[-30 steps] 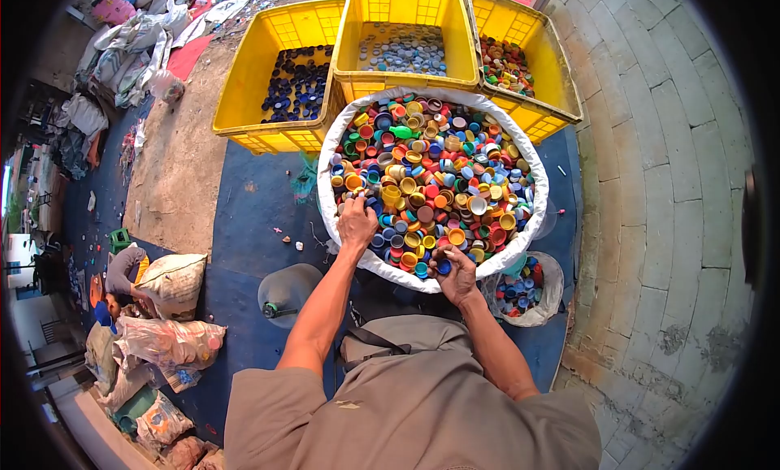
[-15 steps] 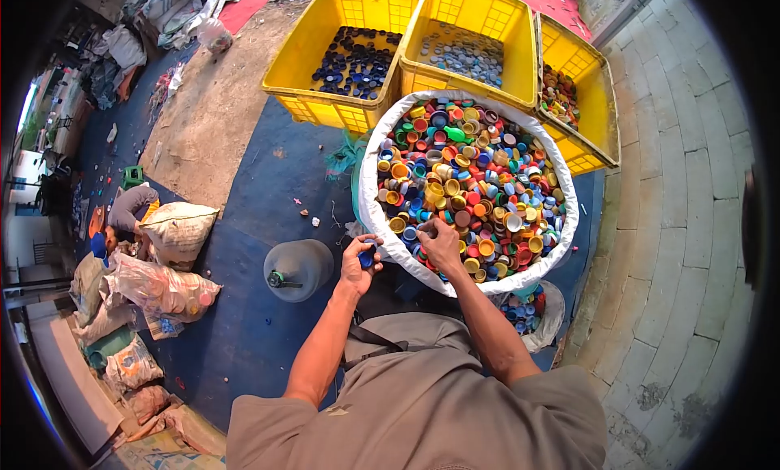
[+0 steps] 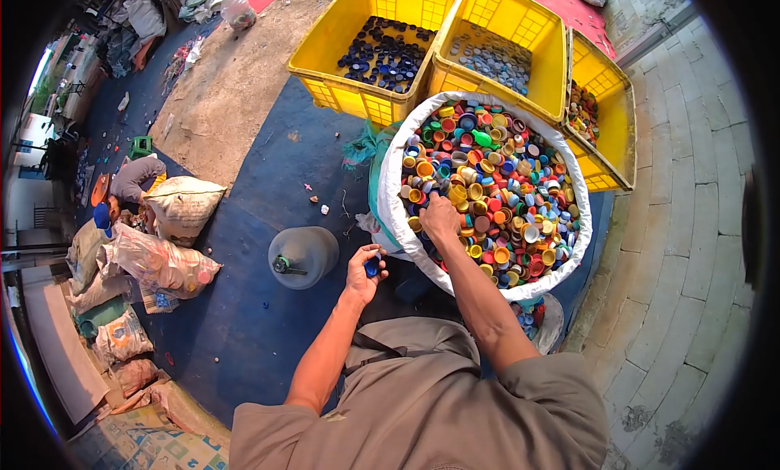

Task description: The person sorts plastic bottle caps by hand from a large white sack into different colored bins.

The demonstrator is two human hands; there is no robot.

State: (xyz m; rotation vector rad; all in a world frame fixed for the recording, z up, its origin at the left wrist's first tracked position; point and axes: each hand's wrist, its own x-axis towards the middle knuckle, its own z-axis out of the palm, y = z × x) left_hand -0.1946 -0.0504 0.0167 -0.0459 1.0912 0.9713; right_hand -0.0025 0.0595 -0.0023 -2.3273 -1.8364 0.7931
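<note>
Our left hand (image 3: 363, 271) pinched a blue cap (image 3: 371, 266) just outside the sack (image 3: 392, 190), by its near rim; our right hand (image 3: 439, 218) lay among the caps (image 3: 508, 186) inside, its grip hidden.

Lit by bright, even, diffuse daylight. Vivid and sharp at the white sack (image 3: 392, 195), crisp enough to pick out a single blue cap (image 3: 371, 267) in the left hand (image 3: 360, 278) just below it. Softly shadowed under the sack's near edge. Washed out to white glare far left of the sack. Bent hard by a fisheye lens, most plainly in the bowed paving (image 3: 674, 226) right of the sack. Softer and smeared toward the rim, then cut off by a black ring, with thin colour fringing far left.
</note>
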